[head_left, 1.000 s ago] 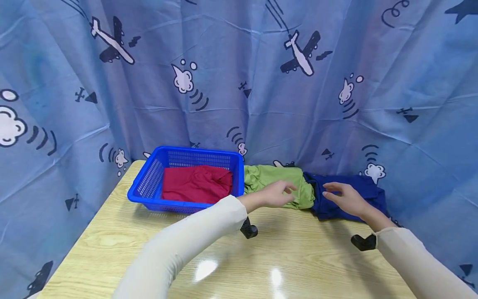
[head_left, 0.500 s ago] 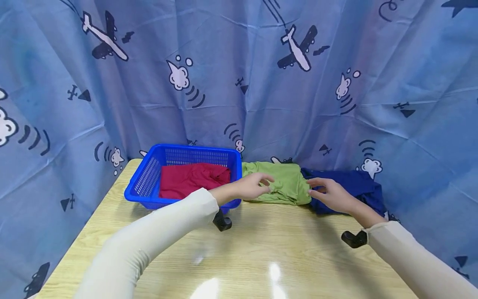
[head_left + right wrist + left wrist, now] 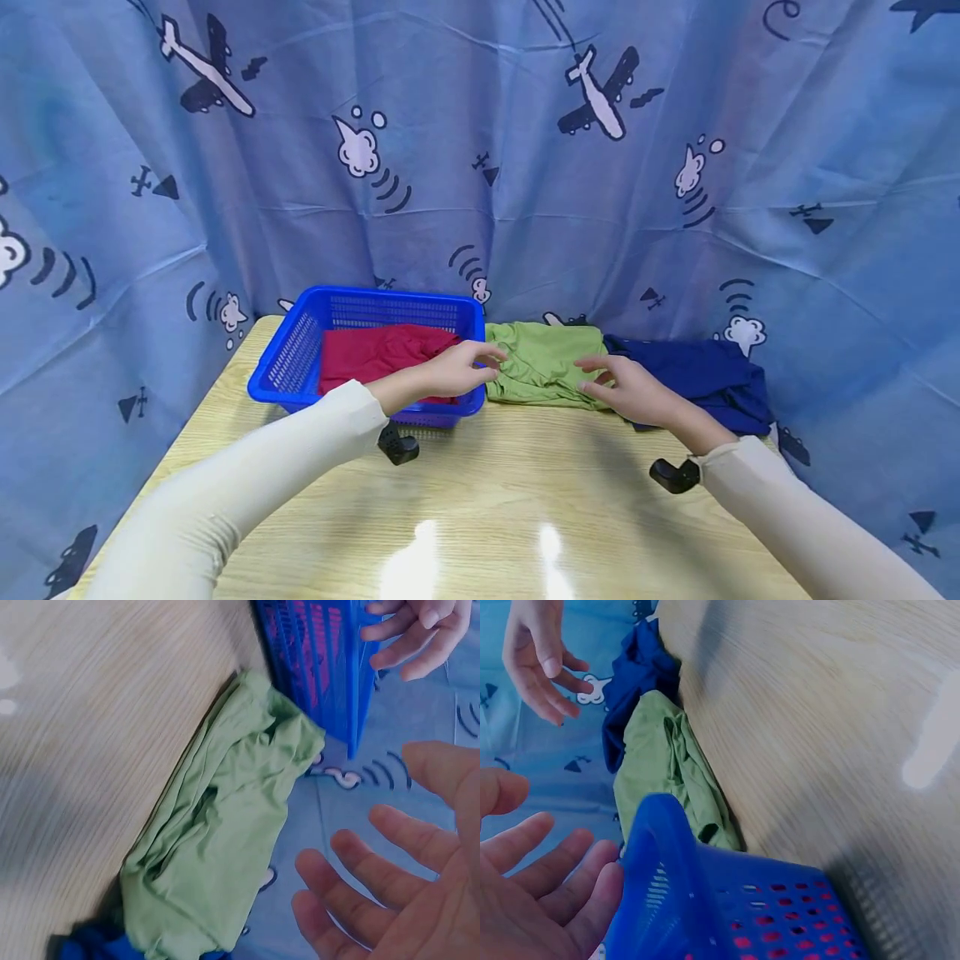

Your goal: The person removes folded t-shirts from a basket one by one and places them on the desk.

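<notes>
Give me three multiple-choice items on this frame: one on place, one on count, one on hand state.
1. Where does the red cloth lie?
A. on the bare table
B. in the blue basket
C. on the navy cloth

2. How many cloths are in view?
A. two
B. three
C. five

3. How are the two hands?
A. both open above the green cloth
B. both gripping the basket
C. left holds the red cloth

Key: 1 B, the red cloth sits inside the basket. 2 B, red, green cloth and navy cloth. 3 A, the left hand and right hand show relaxed, spread fingers and hold nothing.
</notes>
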Available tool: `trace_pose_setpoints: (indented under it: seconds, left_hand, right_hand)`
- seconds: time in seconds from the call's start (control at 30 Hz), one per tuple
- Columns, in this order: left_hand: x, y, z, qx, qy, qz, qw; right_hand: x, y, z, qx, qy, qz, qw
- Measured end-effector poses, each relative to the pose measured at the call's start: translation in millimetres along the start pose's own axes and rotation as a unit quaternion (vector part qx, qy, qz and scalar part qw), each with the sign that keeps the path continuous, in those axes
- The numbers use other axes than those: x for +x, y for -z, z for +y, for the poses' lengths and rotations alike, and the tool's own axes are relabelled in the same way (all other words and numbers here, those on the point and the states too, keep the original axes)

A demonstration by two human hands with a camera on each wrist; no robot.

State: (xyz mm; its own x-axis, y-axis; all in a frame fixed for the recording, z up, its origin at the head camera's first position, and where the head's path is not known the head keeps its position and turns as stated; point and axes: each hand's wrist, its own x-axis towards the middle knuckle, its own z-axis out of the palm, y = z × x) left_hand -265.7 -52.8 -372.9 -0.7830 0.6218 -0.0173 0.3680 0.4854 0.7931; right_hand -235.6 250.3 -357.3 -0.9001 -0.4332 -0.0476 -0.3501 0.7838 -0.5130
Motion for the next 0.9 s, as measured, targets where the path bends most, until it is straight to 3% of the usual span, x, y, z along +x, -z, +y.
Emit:
trace_pose_setpoints:
  seconds: [0.23, 0.53, 0.7, 0.9]
  left_hand:
    - [-22.7, 9.8, -20.7, -0.014, 0.003, 0.028, 0.9995]
    - [-39.2, 22.6, -38.6, -0.020, 0.010, 0.067, 0.9975]
    - [-49.1, 32.3, -51.5, -0.013, 0.011, 0.082, 0.9965]
    - [-58.6, 48.8, -64.0, -0.012, 0.023, 0.094, 0.9953]
  right_hand:
    - [10.8, -18.4, -19.0, -0.009, 0.025, -0.015, 1.000]
    - [24.6, -33.2, -37.8, 0.003, 0.038, -0.007, 0.999]
    - [37.7, -39.9, -48.0, 0.040, 0.043, -0.008, 0.998]
    - [50.2, -44.5, -55.9, 0.094, 0.077, -0.010, 0.993]
